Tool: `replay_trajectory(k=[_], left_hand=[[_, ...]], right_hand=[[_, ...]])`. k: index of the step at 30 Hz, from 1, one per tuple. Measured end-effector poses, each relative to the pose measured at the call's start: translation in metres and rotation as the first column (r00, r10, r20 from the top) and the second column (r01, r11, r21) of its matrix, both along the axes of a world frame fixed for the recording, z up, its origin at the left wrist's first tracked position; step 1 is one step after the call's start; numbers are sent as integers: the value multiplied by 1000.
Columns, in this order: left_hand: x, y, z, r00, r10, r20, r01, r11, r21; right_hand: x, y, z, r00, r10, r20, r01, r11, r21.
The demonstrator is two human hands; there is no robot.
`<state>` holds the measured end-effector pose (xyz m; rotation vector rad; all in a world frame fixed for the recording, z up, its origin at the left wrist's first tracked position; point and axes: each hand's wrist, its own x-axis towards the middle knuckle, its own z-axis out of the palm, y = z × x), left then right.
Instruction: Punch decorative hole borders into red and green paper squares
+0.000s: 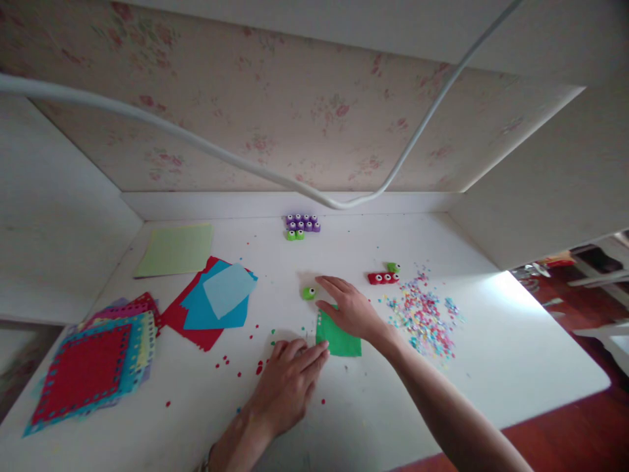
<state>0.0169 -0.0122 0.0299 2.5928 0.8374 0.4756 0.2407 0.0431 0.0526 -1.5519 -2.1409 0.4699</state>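
A green square of paper [341,337] lies on the white table, with small punched holes along its left edge. My left hand [293,377] rests at its lower left corner, fingers stretched out and fingertips touching the edge. Over its upper part is my right hand [344,305], the fingers extended to the left and the thumb apart from them. A green craft punch [308,294] stands just left of my right fingertips, with a small gap between. Neither hand holds anything that shows.
Purple punches [304,224] and two green ones stand near the wall. Red punches [384,278] sit right, beside confetti [426,314]. Left are punched sheets [88,373], blue and red sheets [216,305] and pale green paper [174,249]. A white cable [236,160] hangs across the front.
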Motion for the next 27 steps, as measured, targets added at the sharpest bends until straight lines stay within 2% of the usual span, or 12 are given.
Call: replay_trajectory(k=[2,4,6,9,13,15,16,19,21,23,27], left_hand=[[0,7,0,996,75,51,-74,997,-4],[1,19,-1,978,182,100,-182,983,-8],[6,34,-4,953,276,125,-277,961,-10],[19,59,-7,938,326,118,-329,944,14],[35,84,-11,951,299,82,-302,953,28],[37,89,-12,953,289,88,-291,957,7],[36,90,-12,951,292,98,-293,956,-6],[31,89,-13,948,292,129,-291,956,-24],[29,87,-12,951,282,128,-282,959,-15],[29,86,-12,954,278,113,-280,960,2],[32,85,-14,958,268,102,-271,962,14]], right_hand=[[11,-24,-5,984,-178,29,177,983,45],[24,-47,-16,958,-280,62,277,959,51],[34,-66,-29,950,-302,79,301,953,35],[39,-83,-44,955,-293,33,293,956,25],[33,-88,-43,927,-332,-175,329,943,-44],[28,-87,-38,838,-426,-340,392,904,-168],[26,-86,-35,763,-483,-429,412,875,-253],[21,-80,-29,502,-589,-633,370,808,-458],[20,-74,-27,393,-599,-698,336,800,-497],[19,-67,-27,349,-610,-712,341,790,-510],[18,-56,-30,334,-629,-702,353,774,-526]])
